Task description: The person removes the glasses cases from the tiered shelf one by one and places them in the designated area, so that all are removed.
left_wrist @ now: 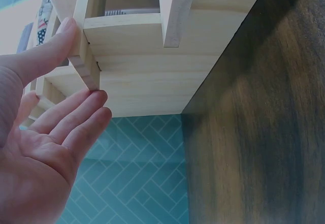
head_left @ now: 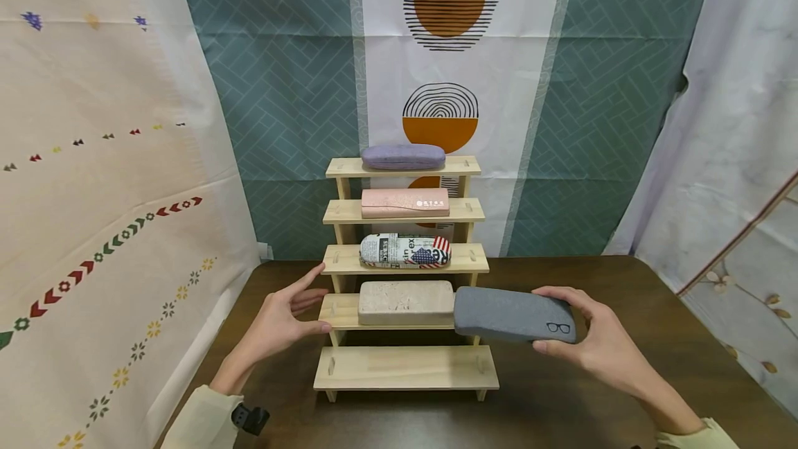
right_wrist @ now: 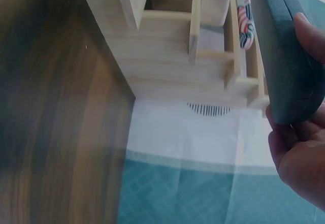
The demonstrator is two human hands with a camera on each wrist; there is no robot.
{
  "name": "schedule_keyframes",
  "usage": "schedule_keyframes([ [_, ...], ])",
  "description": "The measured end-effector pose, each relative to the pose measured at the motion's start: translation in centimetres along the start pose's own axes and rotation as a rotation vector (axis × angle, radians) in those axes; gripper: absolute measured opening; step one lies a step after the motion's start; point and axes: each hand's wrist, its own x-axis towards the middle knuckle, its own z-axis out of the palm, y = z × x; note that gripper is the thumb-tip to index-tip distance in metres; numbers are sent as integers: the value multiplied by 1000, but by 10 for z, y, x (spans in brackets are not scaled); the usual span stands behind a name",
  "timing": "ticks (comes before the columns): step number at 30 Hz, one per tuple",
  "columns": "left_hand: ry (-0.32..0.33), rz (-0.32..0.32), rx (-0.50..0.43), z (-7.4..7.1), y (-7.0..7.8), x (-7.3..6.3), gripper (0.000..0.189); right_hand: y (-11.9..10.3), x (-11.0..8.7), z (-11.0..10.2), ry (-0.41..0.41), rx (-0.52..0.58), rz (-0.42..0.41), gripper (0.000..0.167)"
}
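Observation:
A stepped wooden display rack (head_left: pixel 405 368) stands on the table. With its thumb at the front and fingers at the back, my left hand (head_left: pixel 283 317) holds the left end of the rack's second tier from the bottom; its index finger reaches the tier above. My right hand (head_left: pixel 598 338) grips a blue-grey glasses case (head_left: pixel 511 314), marked with a glasses outline, by its right end. The case's left end meets a beige glasses case (head_left: pixel 405 302) in the head view. In the right wrist view, the grey case (right_wrist: pixel 284 51) lies between thumb and fingers.
Higher tiers carry a newspaper-print glasses case (head_left: pixel 405 251), a pink case (head_left: pixel 405 203) and a purple case (head_left: pixel 403 156). The dark wooden table (head_left: pixel 548 407) reaches back to a patterned curtain (head_left: pixel 287 89). Pale cloth (head_left: pixel 93 123) hangs at the left.

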Motion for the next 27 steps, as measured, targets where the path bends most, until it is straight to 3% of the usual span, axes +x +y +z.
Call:
schedule_keyframes([
  [14,-1,-6,-16,0,1,2,106,26,1,-40,43,-83,73,69],
  [27,-4,-23,-7,-1,3,1,106,70,7,-63,-13,-134,105,66],
])
